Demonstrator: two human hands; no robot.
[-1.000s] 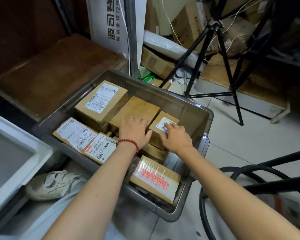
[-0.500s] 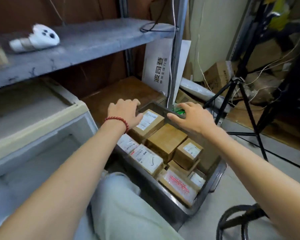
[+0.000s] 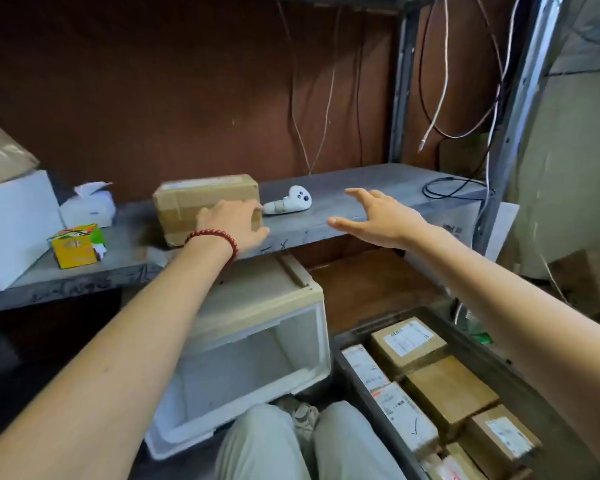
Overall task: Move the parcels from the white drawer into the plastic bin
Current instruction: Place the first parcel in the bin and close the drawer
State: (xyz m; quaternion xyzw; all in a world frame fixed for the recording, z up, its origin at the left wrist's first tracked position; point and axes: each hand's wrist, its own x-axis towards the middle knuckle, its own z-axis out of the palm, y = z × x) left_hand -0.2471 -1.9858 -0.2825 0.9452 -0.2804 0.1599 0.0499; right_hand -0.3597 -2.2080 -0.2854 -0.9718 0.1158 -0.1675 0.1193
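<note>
The white drawer below the shelf looks empty, and labelled parcels fill the plastic bin at lower right. The step in hand seems to be a reach for the cardboard parcel on the shelf. The left hand lies against its near right corner; I cannot tell whether the grip has closed. The right hand hovers released, fingers spread, right of a white controller. Next, both hands need to clasp the parcel's ends, avoiding the controller.
</note>
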